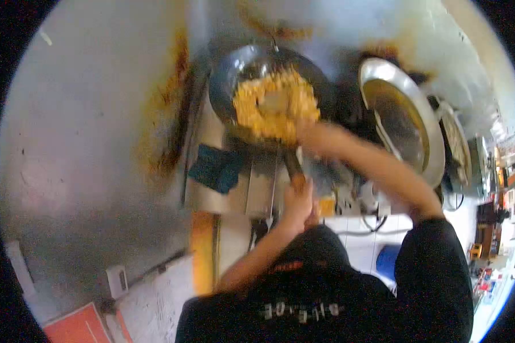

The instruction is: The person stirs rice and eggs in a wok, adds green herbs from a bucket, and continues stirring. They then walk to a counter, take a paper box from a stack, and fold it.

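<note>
Wok (pixel 269 86) handle points toward the person, left hand (pixel 297 200) gripping it; right hand (pixel 309 134) (blurred) grip unclear

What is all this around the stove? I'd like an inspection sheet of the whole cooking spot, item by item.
Surface: steel stove top, stained orange-brown along the wall side.
Job's things: dark wok holding a ring of yellow food; its handle points toward the person.
Clutter: blue cloth beside the wok; large empty steel pan on the other side.
Hands: left hand closed on the wok handle; right hand at the wok's rim, blurred, grip unclear.
Cables: dark cable looping below the stove edge.
Surroundings: metal wall with rusty streaks, white tiled floor, blue object on the floor.
</note>
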`<state>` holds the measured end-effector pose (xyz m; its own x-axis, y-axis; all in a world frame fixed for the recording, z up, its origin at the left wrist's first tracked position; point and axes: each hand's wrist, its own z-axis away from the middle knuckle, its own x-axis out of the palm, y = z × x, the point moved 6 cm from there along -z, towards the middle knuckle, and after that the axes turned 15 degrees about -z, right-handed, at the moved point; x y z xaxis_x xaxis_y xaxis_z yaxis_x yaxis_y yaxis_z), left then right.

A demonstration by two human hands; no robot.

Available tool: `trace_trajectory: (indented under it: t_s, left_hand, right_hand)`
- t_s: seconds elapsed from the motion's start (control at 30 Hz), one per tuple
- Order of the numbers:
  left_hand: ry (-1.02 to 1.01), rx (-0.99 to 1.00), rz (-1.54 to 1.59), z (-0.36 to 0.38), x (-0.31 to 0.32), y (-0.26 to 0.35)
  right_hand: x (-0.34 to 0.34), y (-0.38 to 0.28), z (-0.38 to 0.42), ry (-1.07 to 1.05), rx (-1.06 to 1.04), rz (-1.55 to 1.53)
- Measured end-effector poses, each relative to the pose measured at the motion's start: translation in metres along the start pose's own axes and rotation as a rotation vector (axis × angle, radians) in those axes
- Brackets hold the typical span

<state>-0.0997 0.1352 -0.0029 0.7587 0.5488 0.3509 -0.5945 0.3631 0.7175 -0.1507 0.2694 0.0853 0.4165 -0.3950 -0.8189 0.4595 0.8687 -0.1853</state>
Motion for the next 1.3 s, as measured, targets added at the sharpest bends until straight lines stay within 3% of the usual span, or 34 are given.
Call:
trace_trajectory:
  t_s: [0.03,0.07,0.1,0.13,0.2,0.3,0.37,0.43,0.47,0.57,0.63,0.67,0.77,0.83,0.9,0.97,1.0,1.07,1.13,1.2,1.23,1.27,1.3]
  left_hand:
    - [0.039,0.023,-0.035,0.009,-0.005,-0.009]
    - [0.028,-0.152,-0.038,0.025,-0.014,-0.005]
    - [0.027,-0.082,-0.031,0.016,-0.011,0.005]
    - [0.038,-0.040,-0.005,0.014,-0.006,0.000]
    - [0.075,-0.025,-0.125,0.013,-0.008,0.010]
    - [-0.002,-0.033,-0.032,0.005,-0.031,0.003]
    - [-0.019,-0.046,-0.021,0.018,-0.028,-0.011]
    - [-0.052,0.002,-0.024,0.015,-0.023,0.004]
    - [0.066,-0.073,-0.110,0.017,-0.038,0.005]
    - [-0.038,-0.059,-0.214,0.013,-0.024,0.008]
    - [0.023,0.057,-0.171,0.002,-0.033,0.027]
    - [0.023,0.031,-0.138,0.005,-0.037,0.025]
    - [0.020,-0.060,-0.158,0.011,-0.035,0.023]
    - [-0.009,-0.020,-0.237,0.016,-0.064,0.027]
    - [-0.084,-0.001,-0.155,0.029,-0.081,0.031]
    - [-0.129,-0.020,-0.037,0.014,-0.089,0.023]
    - [-0.129,0.008,-0.077,0.012,-0.085,0.022]
    - [-0.103,0.003,-0.223,0.015,-0.088,0.019]
    - [-0.087,-0.033,-0.232,0.022,-0.094,0.026]
    - [-0.143,-0.154,-0.189,0.027,-0.087,0.018]
    - [-0.121,-0.093,-0.189,0.022,-0.080,0.011]
    - [-0.112,-0.022,-0.192,0.009,-0.068,0.002]
    - [-0.096,0.054,-0.181,0.000,-0.063,0.006]
  right_hand:
    - [-0.010,0.006,-0.007,-0.114,-0.054,0.140]
    - [-0.020,0.012,-0.012,-0.222,-0.124,0.277]
    - [-0.030,0.018,-0.017,-0.321,-0.207,0.398]
    - [-0.011,0.006,-0.012,-0.186,-0.197,0.321]
    - [-0.018,-0.005,-0.003,0.121,-0.416,0.164]
    - [-0.051,-0.033,0.025,-0.610,-0.270,0.421]
    - [-0.041,-0.008,0.017,-0.408,-0.021,0.102]
    - [-0.080,-0.003,0.025,-0.469,0.071,0.044]
    - [-0.084,-0.003,0.018,-0.444,0.036,0.124]
    - [-0.052,0.008,-0.014,-0.353,-0.083,0.276]
    - [-0.060,0.036,-0.026,-0.552,-0.546,0.445]
    - [-0.068,-0.001,0.008,-0.625,-0.435,0.456]
    - [-0.087,0.008,0.000,-0.372,0.095,0.063]
    - [-0.144,0.009,0.037,-0.490,0.281,-0.129]
    - [-0.125,0.011,0.036,-1.001,-0.177,-0.140]
    - [-0.129,-0.009,0.059,-0.859,-0.671,-0.354]
    - [-0.140,-0.034,0.083,-0.490,-0.892,-0.516]
    - [-0.155,-0.025,0.061,-0.292,-1.173,-0.600]
    - [-0.134,-0.019,0.028,-0.804,-0.165,-0.200]
    - [-0.122,-0.029,0.040,-0.837,-0.038,-0.256]
    - [-0.118,-0.034,0.044,-0.848,0.026,-0.283]
    - [-0.122,-0.024,0.043,-0.647,-0.288,-0.609]
    - [-0.130,-0.028,0.038,-0.720,-0.075,-0.578]
